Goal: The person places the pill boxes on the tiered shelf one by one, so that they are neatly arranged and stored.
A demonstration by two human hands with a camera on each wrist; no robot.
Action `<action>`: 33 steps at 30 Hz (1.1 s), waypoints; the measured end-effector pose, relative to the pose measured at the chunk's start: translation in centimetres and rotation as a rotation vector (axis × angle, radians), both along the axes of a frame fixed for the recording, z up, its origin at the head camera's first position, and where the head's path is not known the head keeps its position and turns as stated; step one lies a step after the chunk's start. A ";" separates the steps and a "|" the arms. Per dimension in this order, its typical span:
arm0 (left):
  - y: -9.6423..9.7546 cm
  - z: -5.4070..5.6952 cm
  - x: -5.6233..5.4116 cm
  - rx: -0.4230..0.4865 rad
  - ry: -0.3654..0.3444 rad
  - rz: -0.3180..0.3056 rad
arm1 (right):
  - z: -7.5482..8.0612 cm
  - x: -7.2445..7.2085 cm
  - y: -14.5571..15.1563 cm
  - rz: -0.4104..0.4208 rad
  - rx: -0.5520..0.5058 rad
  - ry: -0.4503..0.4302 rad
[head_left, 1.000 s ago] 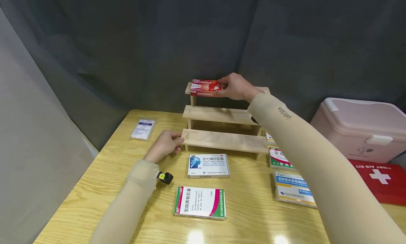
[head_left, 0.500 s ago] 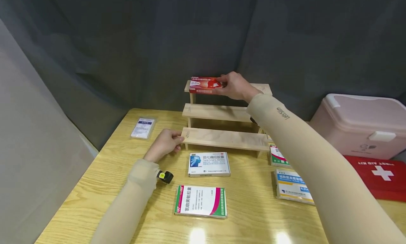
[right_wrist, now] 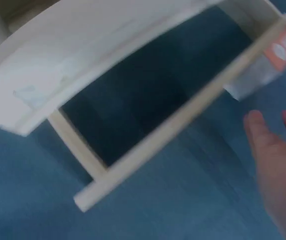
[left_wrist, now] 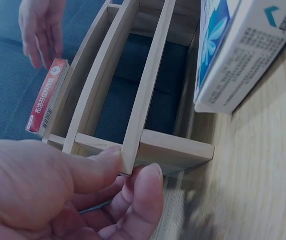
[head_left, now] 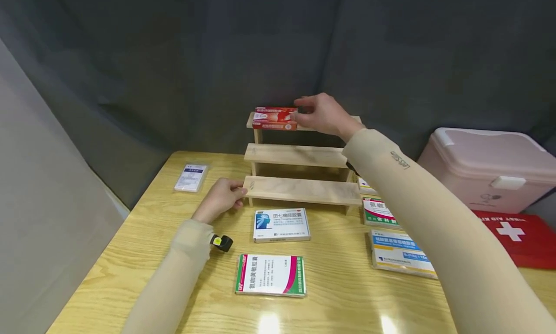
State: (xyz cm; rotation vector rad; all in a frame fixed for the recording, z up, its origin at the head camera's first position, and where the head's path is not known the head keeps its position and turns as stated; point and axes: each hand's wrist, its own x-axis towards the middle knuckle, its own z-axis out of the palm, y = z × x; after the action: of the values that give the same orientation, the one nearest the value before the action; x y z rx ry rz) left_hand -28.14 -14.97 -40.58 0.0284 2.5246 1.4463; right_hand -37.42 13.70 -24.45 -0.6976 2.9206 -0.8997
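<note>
A three-step wooden rack stands on the table against the dark curtain. My left hand pinches the left end of its lowest step between thumb and fingers, seen close up in the left wrist view. On the left end of the top step lies a red medicine box. My right hand is just right of that box, fingers parted. The right wrist view, blurred, shows a gap between the fingertips and the box's end. In front of the rack lie a white-and-blue medicine box and a green-and-white one.
A small white packet lies at the table's left. Several more medicine boxes, including a blue-and-white one, are partly covered by my right arm. Farther right are a pink lidded box and a red first aid pouch.
My right hand has let go of the red medicine box and drawn slightly right, leaving it on the top step. The left hand keeps its hold on the rack. The head view shifted slightly.
</note>
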 end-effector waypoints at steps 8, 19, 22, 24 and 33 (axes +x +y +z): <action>-1.0 -0.3 -0.9 -0.001 0.005 -0.009 | 0.8 7.4 1.4 0.043 -0.076 0.131; -2.5 -0.3 -1.7 0.003 0.010 -0.020 | -4.9 18.0 2.4 0.114 -0.106 0.232; -2.6 -0.3 -1.8 0.012 -0.007 -0.013 | -6.6 19.5 2.3 0.136 -0.057 0.197; -2.6 -0.3 -1.8 0.015 -0.014 -0.012 | -7.6 20.1 2.3 0.157 -0.019 0.173; -2.5 0.1 -1.8 0.011 -0.024 -0.010 | -10.9 21.3 1.6 0.251 0.084 0.088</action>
State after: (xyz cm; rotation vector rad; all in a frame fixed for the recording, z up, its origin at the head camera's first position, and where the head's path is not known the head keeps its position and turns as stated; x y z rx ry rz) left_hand -29.89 -17.44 -40.50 0.0246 2.4942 1.4481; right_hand -16.07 15.29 -35.30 -1.0927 2.8354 -0.7350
